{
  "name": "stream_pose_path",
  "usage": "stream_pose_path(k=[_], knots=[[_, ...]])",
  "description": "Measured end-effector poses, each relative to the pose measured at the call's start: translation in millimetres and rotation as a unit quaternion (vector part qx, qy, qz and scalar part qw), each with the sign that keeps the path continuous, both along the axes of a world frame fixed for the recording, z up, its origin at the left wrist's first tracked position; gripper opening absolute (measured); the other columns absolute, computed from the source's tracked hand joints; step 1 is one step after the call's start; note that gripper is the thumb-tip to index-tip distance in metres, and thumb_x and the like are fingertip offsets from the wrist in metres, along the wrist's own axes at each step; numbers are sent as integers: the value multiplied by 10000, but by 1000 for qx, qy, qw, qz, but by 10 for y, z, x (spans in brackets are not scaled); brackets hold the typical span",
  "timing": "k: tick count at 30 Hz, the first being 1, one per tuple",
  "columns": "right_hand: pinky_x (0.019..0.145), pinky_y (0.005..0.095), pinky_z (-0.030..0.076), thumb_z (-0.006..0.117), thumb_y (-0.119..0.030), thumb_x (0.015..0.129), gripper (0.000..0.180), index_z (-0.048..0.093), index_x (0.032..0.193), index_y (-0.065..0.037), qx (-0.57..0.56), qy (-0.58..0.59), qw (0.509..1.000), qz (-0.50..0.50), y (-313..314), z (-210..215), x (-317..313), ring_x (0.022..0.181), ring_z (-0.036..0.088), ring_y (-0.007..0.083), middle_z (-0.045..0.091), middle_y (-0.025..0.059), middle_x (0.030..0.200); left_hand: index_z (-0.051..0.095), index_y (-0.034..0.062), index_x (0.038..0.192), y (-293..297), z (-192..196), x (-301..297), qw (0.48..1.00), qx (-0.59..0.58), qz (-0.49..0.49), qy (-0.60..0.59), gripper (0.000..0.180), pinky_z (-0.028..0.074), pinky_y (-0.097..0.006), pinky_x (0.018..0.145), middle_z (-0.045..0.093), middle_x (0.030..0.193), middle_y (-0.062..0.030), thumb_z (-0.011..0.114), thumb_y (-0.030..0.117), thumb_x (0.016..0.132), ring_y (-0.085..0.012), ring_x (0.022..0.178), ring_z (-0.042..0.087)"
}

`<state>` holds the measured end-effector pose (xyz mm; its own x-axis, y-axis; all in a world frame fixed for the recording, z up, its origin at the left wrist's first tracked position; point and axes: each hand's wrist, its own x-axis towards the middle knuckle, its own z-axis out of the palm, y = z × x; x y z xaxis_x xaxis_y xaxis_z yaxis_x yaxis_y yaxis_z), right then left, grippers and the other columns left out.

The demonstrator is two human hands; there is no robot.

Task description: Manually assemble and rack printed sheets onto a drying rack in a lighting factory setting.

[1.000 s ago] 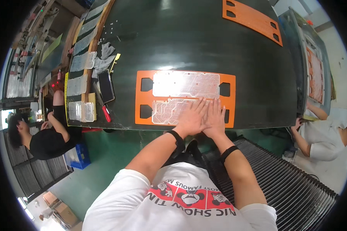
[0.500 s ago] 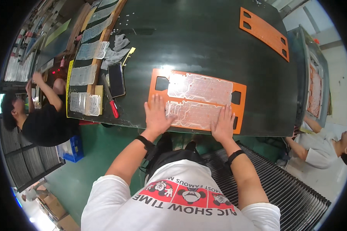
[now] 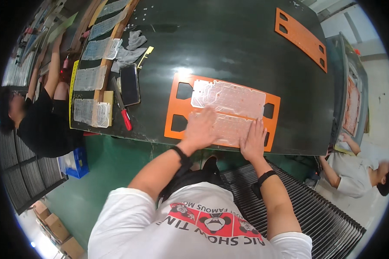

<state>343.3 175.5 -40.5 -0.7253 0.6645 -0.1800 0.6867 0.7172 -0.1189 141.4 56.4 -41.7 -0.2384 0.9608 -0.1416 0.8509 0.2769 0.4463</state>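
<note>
An orange board (image 3: 171,113) with cut-out holes at its ends lies on the dark table near its front edge. Two clear sheets with white printed traces rest on it, a far sheet (image 3: 229,96) and a near sheet (image 3: 233,125). My left hand (image 3: 199,129) is over the left part of the near sheet, its fingers blurred by motion and reaching toward the seam between the sheets. On the right end of the near sheet my right hand (image 3: 254,139) lies flat, fingers stretched out, holding nothing. The left hand hides the near sheet's left end.
Left on the table are a red-handled knife (image 3: 126,120), a phone (image 3: 130,84), grey cloths (image 3: 127,56) and a wooden strip (image 3: 103,80) with several clear sheets. Another orange board (image 3: 300,36) lies far right. A black ribbed rack (image 3: 289,203) stands below; people work on both sides.
My left hand has moved right, from the board's left edge onto the near sheet. The board appears slightly shifted in view. My right hand stays at the sheet's right end.
</note>
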Motion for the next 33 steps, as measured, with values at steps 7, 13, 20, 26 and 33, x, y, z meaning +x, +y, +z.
stream_pose_path(k=[7,13,20,26,33], knots=[[1086,486,106,555,-304,805,708,271,1335,71,-74,106,991,-19,114,62,71,1335,163,387,216,255,1416,269,-51,1349,-487,76,-492,986,-19,121,113,864,125,-534,1051,252,1408,-244,561,522,772,-351,1336,195],[1048,469,246,584,-150,796,475,449,1202,55,-30,247,968,-33,258,-13,-823,1255,316,410,391,271,1303,277,-57,1342,192,11,-468,994,26,44,95,843,163,-517,1044,261,1414,-222,543,516,784,-340,1324,227],[1084,476,136,510,-394,839,707,285,1344,46,-50,81,992,78,484,30,-1076,1332,210,342,244,219,1422,287,-52,1343,253,-20,-481,991,-11,61,121,879,172,-542,1034,244,1433,-193,482,597,783,-316,1339,207],[1089,490,82,475,-411,846,758,213,1360,80,19,64,995,-69,714,-70,-750,1362,109,330,170,224,1446,304,-87,1321,619,231,-151,982,-96,117,111,912,163,-537,1046,281,1402,-240,514,601,760,-319,1339,211],[1097,479,53,459,-395,846,766,169,1372,80,-5,12,997,-70,725,-68,-775,1372,64,326,117,216,1464,338,-56,1320,1279,-130,147,992,108,-56,-17,829,165,-489,1071,294,1408,-211,490,565,793,-307,1336,233]])
